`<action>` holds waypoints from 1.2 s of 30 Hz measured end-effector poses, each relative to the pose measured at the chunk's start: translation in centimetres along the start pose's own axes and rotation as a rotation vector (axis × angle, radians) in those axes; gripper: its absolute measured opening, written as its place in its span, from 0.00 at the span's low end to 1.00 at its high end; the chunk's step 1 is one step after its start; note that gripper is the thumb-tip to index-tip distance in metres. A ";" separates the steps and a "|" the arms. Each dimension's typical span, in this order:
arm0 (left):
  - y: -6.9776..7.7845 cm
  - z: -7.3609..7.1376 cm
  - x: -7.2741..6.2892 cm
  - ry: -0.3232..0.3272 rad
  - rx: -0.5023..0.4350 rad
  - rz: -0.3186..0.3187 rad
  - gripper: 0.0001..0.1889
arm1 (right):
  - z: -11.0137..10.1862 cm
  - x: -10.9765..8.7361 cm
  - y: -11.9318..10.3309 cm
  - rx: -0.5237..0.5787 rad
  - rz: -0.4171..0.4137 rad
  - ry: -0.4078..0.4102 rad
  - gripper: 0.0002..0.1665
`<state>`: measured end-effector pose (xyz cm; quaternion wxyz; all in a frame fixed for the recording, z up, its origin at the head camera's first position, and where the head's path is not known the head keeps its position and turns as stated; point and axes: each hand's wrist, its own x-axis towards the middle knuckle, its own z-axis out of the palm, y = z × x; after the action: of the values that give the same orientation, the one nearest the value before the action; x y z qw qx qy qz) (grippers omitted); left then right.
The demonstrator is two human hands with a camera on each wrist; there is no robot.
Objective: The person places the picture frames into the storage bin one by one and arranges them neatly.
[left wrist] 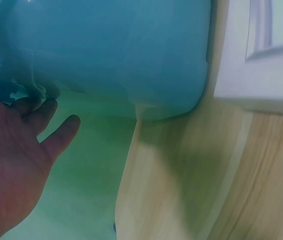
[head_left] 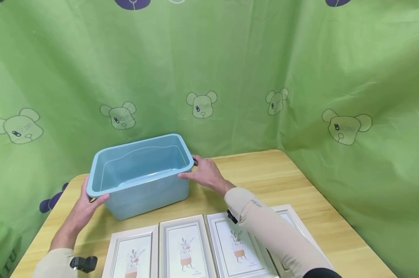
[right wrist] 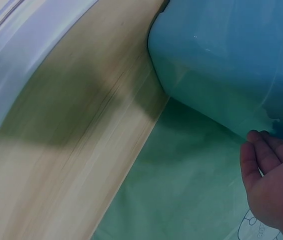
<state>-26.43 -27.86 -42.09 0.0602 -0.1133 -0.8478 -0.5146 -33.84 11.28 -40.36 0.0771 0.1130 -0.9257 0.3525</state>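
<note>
An empty light-blue plastic bin (head_left: 150, 197) stands on the wooden table (head_left: 265, 173), turned at a slight angle. My left hand (head_left: 94, 197) grips its left end, thumb over the rim and fingers under the lip. My right hand (head_left: 199, 172) grips the right end, thumb along the front rim and fingers round the end. In the left wrist view, the fingers of the left hand (left wrist: 16, 150) curl up under the bin's lip (left wrist: 106, 50). The right wrist view shows my right hand's fingertips (right wrist: 261, 145) touching the bin's edge (right wrist: 221, 60).
Several white picture frames with plant prints lie in a row along the table's front edge (head_left: 131, 255) (head_left: 185, 247) (head_left: 230, 243); my right sleeve crosses the far-right one (head_left: 289, 216). A green curtain (head_left: 230, 58) with bear prints hangs close behind and to both sides.
</note>
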 end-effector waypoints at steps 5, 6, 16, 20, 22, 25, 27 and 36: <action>0.3 0.7 0.5 -0.013 -0.011 0.006 0.48 | -0.9 -0.4 0.5 -0.005 0.014 0.000 0.62; 0.3 0.8 0.6 -0.018 -0.012 0.004 0.49 | -1.1 -0.4 0.6 -0.007 0.017 0.002 0.62; 1.1 2.0 1.7 -0.064 -0.007 -0.032 0.52 | -2.7 -1.0 1.6 -0.033 0.034 0.035 0.60; 1.3 2.4 1.8 -0.073 -0.003 -0.042 0.52 | -2.9 -1.2 2.2 -0.026 0.044 0.041 0.60; 1.4 2.7 1.9 -0.077 -0.008 -0.040 0.53 | -3.0 -1.4 2.4 -0.023 0.050 0.044 0.60; 1.4 3.1 2.0 -0.086 -0.025 -0.029 0.53 | -3.3 -1.7 2.7 -0.020 0.058 0.056 0.60; 1.5 3.5 2.2 -0.092 -0.037 -0.015 0.52 | -3.6 -2.0 3.0 -0.012 0.061 0.064 0.60; 1.8 4.4 2.9 -0.107 -0.046 0.011 0.52 | -4.4 -2.7 3.9 0.007 0.069 0.082 0.59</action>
<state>-28.70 -22.79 -42.00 0.0149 -0.1469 -0.8370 -0.5268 -31.95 17.46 -40.20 0.1022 0.0668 -0.9240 0.3624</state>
